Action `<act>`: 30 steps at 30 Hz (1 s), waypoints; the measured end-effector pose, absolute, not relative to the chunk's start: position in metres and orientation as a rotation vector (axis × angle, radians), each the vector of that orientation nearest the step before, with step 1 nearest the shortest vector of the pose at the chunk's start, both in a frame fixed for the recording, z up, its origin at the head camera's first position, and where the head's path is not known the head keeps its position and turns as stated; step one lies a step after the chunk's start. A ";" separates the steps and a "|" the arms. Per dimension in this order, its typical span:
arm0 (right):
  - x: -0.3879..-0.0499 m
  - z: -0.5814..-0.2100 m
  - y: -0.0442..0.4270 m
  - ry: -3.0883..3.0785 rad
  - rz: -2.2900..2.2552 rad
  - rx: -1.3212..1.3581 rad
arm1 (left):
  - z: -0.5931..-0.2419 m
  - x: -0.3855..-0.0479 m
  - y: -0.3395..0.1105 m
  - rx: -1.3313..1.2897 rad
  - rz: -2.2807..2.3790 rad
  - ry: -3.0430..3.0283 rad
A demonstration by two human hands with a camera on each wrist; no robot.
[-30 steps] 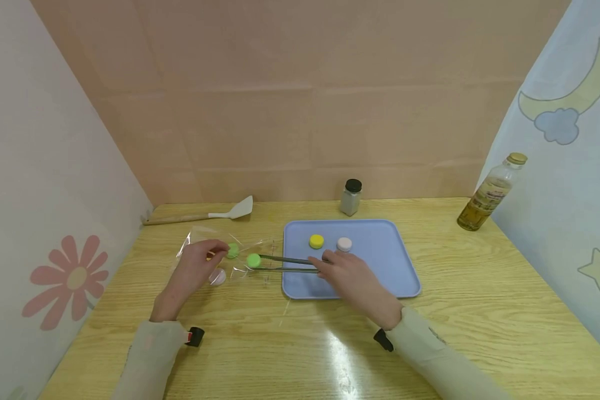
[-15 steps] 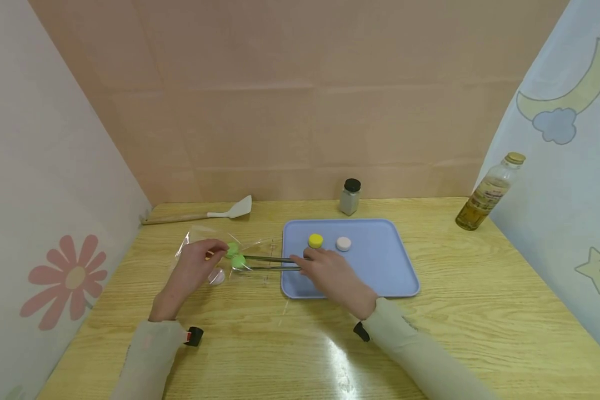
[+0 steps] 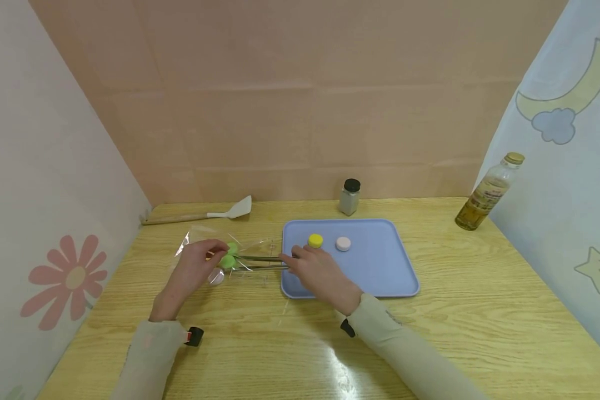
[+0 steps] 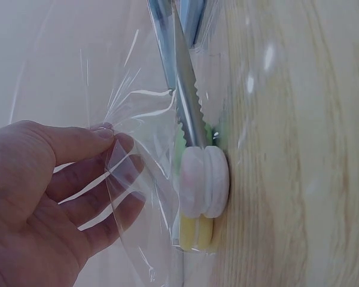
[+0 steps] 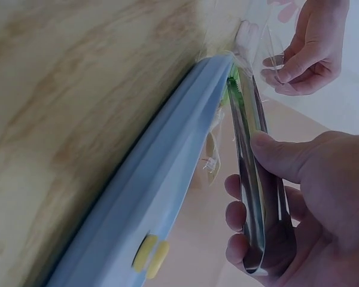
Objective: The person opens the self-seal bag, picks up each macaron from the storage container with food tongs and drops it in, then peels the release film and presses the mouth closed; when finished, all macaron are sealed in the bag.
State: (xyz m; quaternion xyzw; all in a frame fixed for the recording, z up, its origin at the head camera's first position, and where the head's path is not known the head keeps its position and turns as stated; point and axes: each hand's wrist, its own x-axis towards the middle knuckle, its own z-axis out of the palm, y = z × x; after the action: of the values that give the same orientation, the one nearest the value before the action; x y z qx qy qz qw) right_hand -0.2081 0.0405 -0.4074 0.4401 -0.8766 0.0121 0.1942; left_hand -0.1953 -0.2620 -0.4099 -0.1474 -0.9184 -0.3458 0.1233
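Note:
My left hand (image 3: 196,268) pinches the edge of a clear plastic bag (image 4: 128,179) between thumb and fingers, lifting that side. Inside the bag are a pinkish-white macaron (image 4: 194,182), a yellow macaron (image 4: 196,232) and a green macaron (image 3: 233,248). My right hand (image 3: 322,278) grips metal tongs (image 5: 251,173) around their middle, over the left side of the blue tray (image 3: 380,278). The serrated tips of the tongs reach into the bag, at a second green macaron (image 3: 228,261). Whether they still squeeze it is hidden.
On the tray sit a yellow macaron (image 3: 315,240) and a pale pink macaron (image 3: 343,244). Behind it stands a small jar (image 3: 349,200) with a black lid. A white spatula (image 3: 237,209) lies at the back left, and an oil bottle (image 3: 485,197) stands at the right.
My right hand has moved left with the tongs, carrying the green macaron deeper into the bag, beside the other macarons. My left hand has stayed in place on the bag.

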 end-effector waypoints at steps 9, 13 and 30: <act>-0.207 -0.407 0.041 -2.474 0.033 1.231 | -0.410 -0.196 -0.262 -0.427 -0.997 -2.685; -0.206 -0.408 0.042 -2.478 0.033 1.230 | -0.409 -0.196 -0.262 -0.427 -0.997 -2.681; -0.198 -0.404 0.069 -2.447 0.140 1.182 | -0.409 -0.195 -0.262 -0.438 -0.999 -2.661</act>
State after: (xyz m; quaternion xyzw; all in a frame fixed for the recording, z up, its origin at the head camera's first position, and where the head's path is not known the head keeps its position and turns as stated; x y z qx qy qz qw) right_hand -0.1983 0.0689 -0.4035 0.4248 -0.8795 0.0504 0.2086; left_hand -0.1947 -0.2625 -0.4094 -0.1509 -0.9171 -0.3442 0.1328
